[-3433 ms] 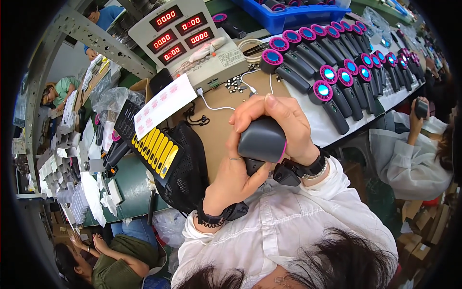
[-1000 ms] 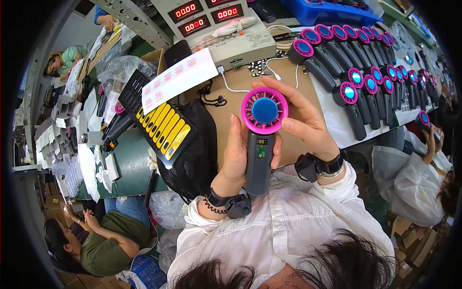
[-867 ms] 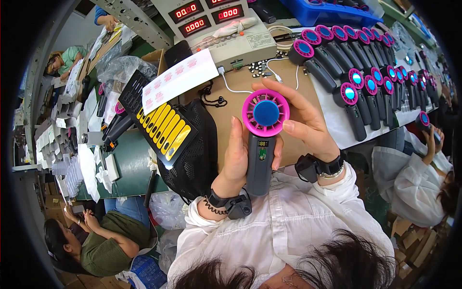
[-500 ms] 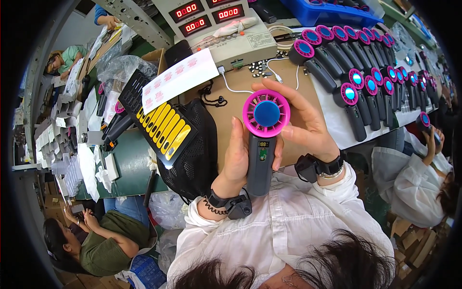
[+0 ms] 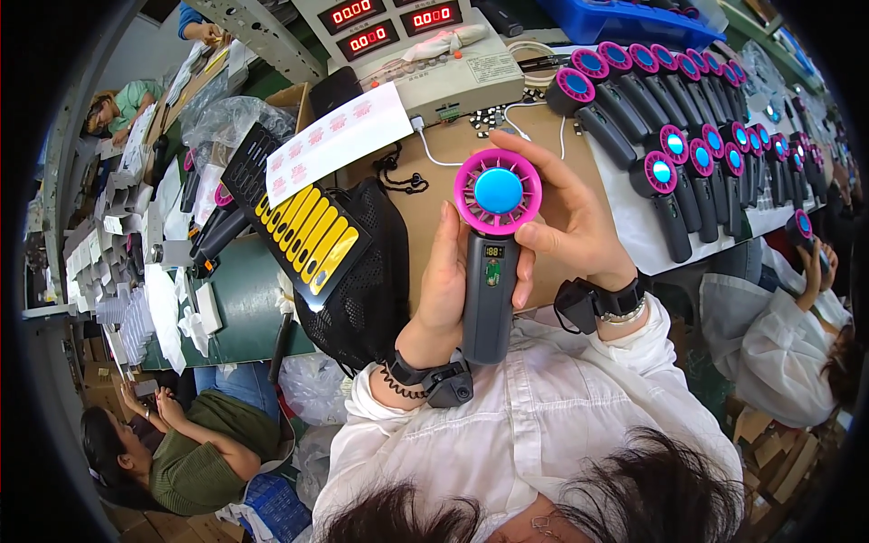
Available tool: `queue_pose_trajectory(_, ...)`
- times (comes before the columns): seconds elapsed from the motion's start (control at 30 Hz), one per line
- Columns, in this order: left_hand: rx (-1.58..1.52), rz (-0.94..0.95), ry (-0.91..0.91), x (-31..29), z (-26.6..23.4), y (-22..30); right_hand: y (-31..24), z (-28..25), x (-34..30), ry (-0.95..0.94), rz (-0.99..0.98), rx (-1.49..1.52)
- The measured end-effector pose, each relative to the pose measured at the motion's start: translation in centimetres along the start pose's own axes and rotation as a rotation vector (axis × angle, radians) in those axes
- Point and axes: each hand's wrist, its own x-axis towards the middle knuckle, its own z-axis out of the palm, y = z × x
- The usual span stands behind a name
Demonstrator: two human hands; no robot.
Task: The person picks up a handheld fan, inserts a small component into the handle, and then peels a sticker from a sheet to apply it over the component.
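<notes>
Seen from above, a person in a white shirt holds a handheld fan (image 5: 493, 262) upright in front of their chest, over the near edge of a brown worktop (image 5: 434, 195). The fan has a dark grey handle, a round magenta head with a blue centre disc, and a small lit display near the top of the handle. The left hand (image 5: 444, 281) is curled around the left side of the handle, fingers pointing up alongside it. The right hand (image 5: 566, 222) wraps the right side, its forefinger arching over the top of the magenta head and its thumb pressed against the handle just under the head. Both wrists wear dark straps.

Beyond the fan, on the worktop, stands a pale test box (image 5: 425, 54) with red number displays, a white cable running from it. A white sheet with pink marks (image 5: 339, 140) lies to the left, above a black tray holding yellow strips (image 5: 303, 231) and a black mesh bag (image 5: 362, 271). To the right, on a white part of the worktop, rows of matching fans (image 5: 688, 163) lie side by side, well apart from the hands. A blue bin (image 5: 625, 18) sits at the far edge. Other people sit at the lower left, upper left and right edges of the view.
</notes>
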Motion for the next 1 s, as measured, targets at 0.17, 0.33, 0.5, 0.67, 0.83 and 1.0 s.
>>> queue_pose_trajectory(0.17,0.057,-0.082,-0.003,-0.1,-0.4,-0.5,1.5,-0.8,-0.3,0.033,-0.008,-0.008)
queue_pose_trajectory(0.33,0.309,-0.167,0.141,-1.4,-3.3,-1.3,3.8,-1.6,-1.3,0.033,0.086,-0.125)
queue_pose_trajectory(0.5,0.308,-0.233,0.188,-3.3,-5.9,-0.9,2.7,-4.8,-4.2,0.055,-0.011,-0.696)
queue_pose_trajectory(0.67,0.665,-0.117,0.332,-3.5,-7.9,-1.5,1.2,-9.9,-7.9,0.374,0.127,-0.75)
queue_pose_trajectory(0.83,0.999,0.113,0.324,-2.5,-7.1,-2.5,1.6,-10.2,-9.2,0.311,0.155,-0.966)
queue_pose_trajectory(1.0,1.188,0.222,0.375,-1.9,-6.8,-2.9,2.3,-9.8,-8.8,0.209,0.117,-1.039)
